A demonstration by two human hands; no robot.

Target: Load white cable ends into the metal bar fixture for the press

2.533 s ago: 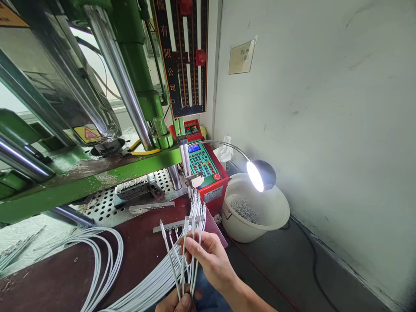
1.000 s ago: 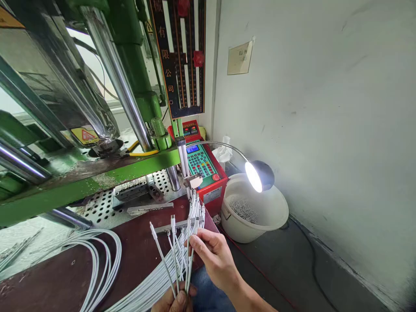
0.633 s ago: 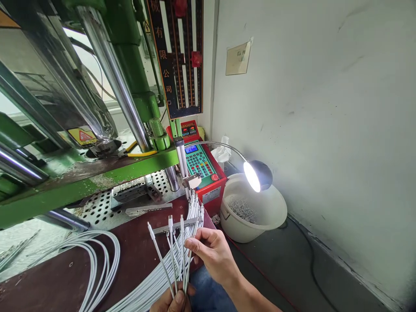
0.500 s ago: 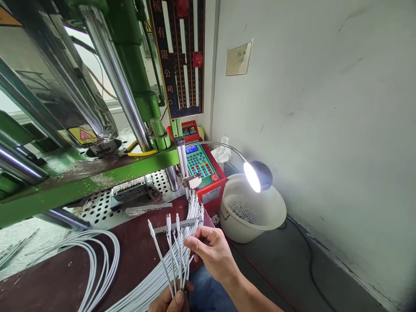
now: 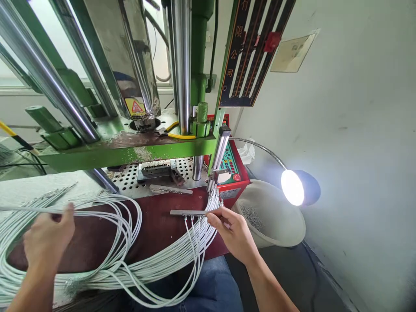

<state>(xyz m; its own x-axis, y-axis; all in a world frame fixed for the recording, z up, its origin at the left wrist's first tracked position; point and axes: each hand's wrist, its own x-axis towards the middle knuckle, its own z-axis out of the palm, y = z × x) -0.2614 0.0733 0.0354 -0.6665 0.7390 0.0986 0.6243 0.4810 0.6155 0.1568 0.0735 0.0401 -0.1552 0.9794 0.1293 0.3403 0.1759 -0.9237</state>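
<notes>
Two hands: the left hand [image 5: 48,238] rests, fingers curled, on the white cables [image 5: 107,268] looped at the near left; whether it grips, I cannot tell. The right hand [image 5: 234,232] pinches one metal bar [image 5: 188,212] mid-table, several cable ends plugged in. Earlier, both hands held the fanned ends near.

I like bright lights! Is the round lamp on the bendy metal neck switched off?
No, the round lamp on the bendy metal neck glows bright white above the white plastic bucket.

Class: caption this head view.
Right hand at a grey metal bar with white cables; left hand on the coil.
</notes>
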